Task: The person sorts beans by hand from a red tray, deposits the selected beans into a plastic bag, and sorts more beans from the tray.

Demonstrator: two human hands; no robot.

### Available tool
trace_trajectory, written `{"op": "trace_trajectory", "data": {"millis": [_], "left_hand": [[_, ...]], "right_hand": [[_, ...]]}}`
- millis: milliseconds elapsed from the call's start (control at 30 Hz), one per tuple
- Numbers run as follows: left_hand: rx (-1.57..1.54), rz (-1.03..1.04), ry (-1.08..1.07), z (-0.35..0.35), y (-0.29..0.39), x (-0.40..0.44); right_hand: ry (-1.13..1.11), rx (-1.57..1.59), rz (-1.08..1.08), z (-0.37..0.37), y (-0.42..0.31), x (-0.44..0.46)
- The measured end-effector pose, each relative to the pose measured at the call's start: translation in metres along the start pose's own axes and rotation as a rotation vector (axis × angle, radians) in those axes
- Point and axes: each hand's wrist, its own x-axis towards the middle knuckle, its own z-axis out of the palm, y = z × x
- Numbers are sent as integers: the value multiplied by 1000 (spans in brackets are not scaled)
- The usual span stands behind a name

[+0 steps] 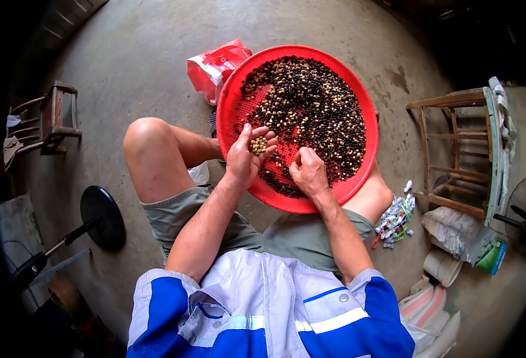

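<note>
A round red perforated plastic tray (230,95) sits over my lap, with a spread of mixed black and pale beans (311,89) on it; their exact kind is too small to tell. My left hand (245,156) is cupped, palm up, above the tray's near left side. In its palm lies a small heap of pale beans (258,145). To the right, my right hand (311,173) is closed over the tray's near part, fingertips pinched together close to the beans. Whatever is between those fingertips, if anything, is hidden.
Beyond the tray's left rim stands a red and white bag (218,67). Crumpled wrappers (396,219) lie by my right knee. Wooden chair frames (454,137) and a fan (524,215) are at right; a wooden stool (57,119) and a round black stand base (102,218) are at left.
</note>
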Motion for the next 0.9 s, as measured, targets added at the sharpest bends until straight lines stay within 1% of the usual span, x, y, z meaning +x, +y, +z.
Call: {"op": "trace_trajectory", "data": {"millis": [100, 167, 267, 433, 567, 633, 700, 767, 800, 900], "left_hand": [[9, 1, 1, -1, -1, 0], [7, 8, 1, -2, -1, 0], [9, 8, 2, -2, -1, -1], [5, 3, 0, -1, 1, -1], [-3, -5, -6, -2, 1, 0], [1, -3, -12, -2, 1, 0], [9, -12, -17, -2, 0, -1], [28, -28, -25, 0, -3, -1], [31, -48, -33, 0, -4, -1], [25, -99, -77, -5, -8, 2]], "right_hand": [[-44, 97, 2, 1, -17, -3], [21, 87, -107, 6, -24, -5], [-43, -42, -78, 14, -27, -10], [-92, -165, -47, 25, -22, -10], [-118, -257, -36, 20, -28, -5], [-79, -153, -3, 14, -27, -3], [26, -50, -5, 8, -26, 3], [69, 32, 39, -2, -34, 6], [156, 52, -27, -5, -39, 10], [195, 228, -65, -14, -70, 17]]}}
